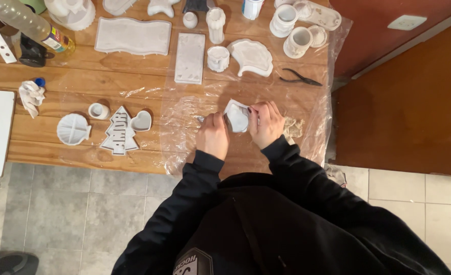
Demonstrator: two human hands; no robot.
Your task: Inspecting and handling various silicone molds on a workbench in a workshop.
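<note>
Gripping a small white cast [236,118] from both sides, the two hands met over a plastic sheet [184,109] on the wooden table [47,81]. The right hand [266,124] had its fingers [260,108] curled over the cast's right edge, pinching it. The left hand [212,135] was closed in a fist just beside the cast's left edge, around a thin metal tool [200,118] whose tip stuck out left of the knuckles; whether that hand also touched the cast could not be told. The cast sat between the fingertips of both hands, low over the sheet.

Just right of the right hand lay a crumpled beige scrap [293,127]. Beyond the fingers, farther up the table, lay pliers [300,78], a fan-shaped tray [251,57], a small cup [218,58] and a flat rectangular slab [190,57]. Well left of the left hand were a tree-shaped piece [119,132], a heart dish [141,121] and a shell-shaped dish [73,129].
</note>
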